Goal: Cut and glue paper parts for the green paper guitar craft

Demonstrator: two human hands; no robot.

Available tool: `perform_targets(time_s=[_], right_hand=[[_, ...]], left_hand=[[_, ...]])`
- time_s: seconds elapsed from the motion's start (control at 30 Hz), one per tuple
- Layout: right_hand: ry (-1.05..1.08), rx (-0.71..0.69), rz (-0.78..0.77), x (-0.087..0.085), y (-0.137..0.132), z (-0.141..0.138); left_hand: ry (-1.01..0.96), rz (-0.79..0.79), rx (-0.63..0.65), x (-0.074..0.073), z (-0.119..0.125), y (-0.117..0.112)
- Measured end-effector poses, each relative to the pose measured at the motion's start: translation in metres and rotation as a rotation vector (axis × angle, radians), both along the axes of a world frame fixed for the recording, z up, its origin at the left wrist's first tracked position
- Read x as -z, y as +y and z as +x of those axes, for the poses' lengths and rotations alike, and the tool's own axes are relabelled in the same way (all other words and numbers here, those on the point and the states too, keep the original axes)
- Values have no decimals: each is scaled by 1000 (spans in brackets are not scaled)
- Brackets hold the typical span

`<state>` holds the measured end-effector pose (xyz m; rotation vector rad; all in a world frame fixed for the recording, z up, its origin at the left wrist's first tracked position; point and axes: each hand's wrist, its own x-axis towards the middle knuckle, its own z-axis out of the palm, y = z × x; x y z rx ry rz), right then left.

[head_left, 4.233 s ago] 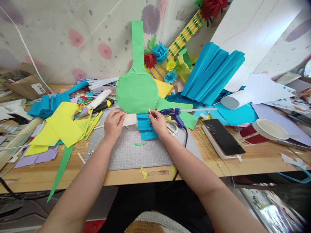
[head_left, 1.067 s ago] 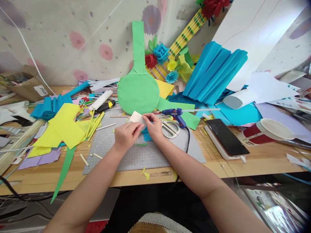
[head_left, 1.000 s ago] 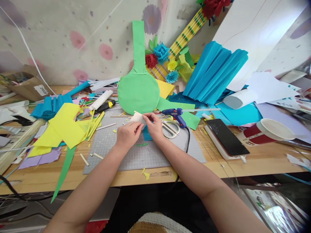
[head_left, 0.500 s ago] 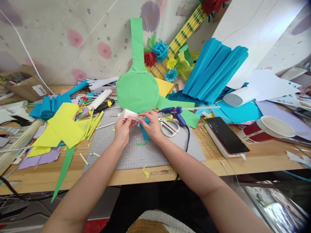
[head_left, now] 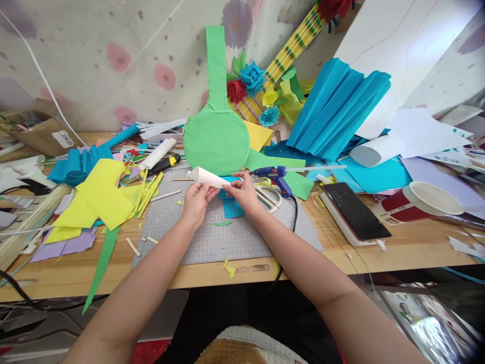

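A white paper cone (head_left: 209,177) is held between my two hands above the grey cutting mat (head_left: 182,247). My left hand (head_left: 196,203) is closed on its wide left end, thumb toward me. At its narrow right end my right hand (head_left: 245,193) pinches the tip between thumb and fingers. Under the hands lies a piece of blue paper (head_left: 232,208). White-handled scissors (head_left: 273,198) rest partly behind my right hand, and a blue glue gun (head_left: 273,174) lies just beyond them. Behind the cone leans a green paper-covered round shape (head_left: 216,142) with a long neck.
Yellow crepe paper (head_left: 104,194) and a utility knife (head_left: 166,163) lie left. To the right are a phone (head_left: 354,210) on a white box, a paper cup (head_left: 417,202) and blue pleated paper (head_left: 339,111). The glue gun's black cord (head_left: 294,217) crosses the mat's right side.
The paper cone has turned so more of its side and pointed tip show. My right hand has shifted slightly right to the tip; my left hand keeps its hold.
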<state>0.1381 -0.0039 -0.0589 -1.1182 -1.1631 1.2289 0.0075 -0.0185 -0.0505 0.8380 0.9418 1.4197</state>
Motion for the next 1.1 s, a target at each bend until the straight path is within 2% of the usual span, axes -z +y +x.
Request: perform_targets(time_s=[0.13, 0.23, 0.33, 0.4, 0.47, 0.53, 0.6, 0.63, 0.7, 0.77, 0.83, 0.97, 1.1], right_hand=[[-103, -65, -31, 0, -2, -1], [-360, -115, 3, -9, -5, 5], [-713, -198, 73, -35, -9, 28], [-865, -359, 71, -56, -14, 53], [-1009, -573, -49, -75, -19, 82], [-1112, -623, -210, -86, -23, 112], [-1186, -552, -367, -90, -23, 137], [-1248, -468, -401, -89, -21, 146], [-1410, -257, -365, -83, -15, 158], [-1457, -104, -230, -73, -6, 160], [-1370, -92, -128, -60, 3, 154], [-1027, -8, -84, -37, 9, 138], [-639, 132, 22, -34, 4, 133]], left_hand=[[-16, -25, -79, 2, 0, 3], [-24, -13, -120, 2, -2, 5], [6, 6, -162, 1, -3, 5], [32, 2, -175, 1, -4, 5], [44, -9, -188, 0, -4, 5], [44, -17, -197, 0, -4, 6], [39, -22, -191, 0, -4, 7], [38, -25, -181, 0, -4, 7], [40, -24, -154, 1, -3, 7], [43, -11, -122, 2, -2, 7], [44, 18, -107, 4, -2, 7], [61, 83, -146, 7, -4, 8], [62, 83, -141, 5, -4, 8]])
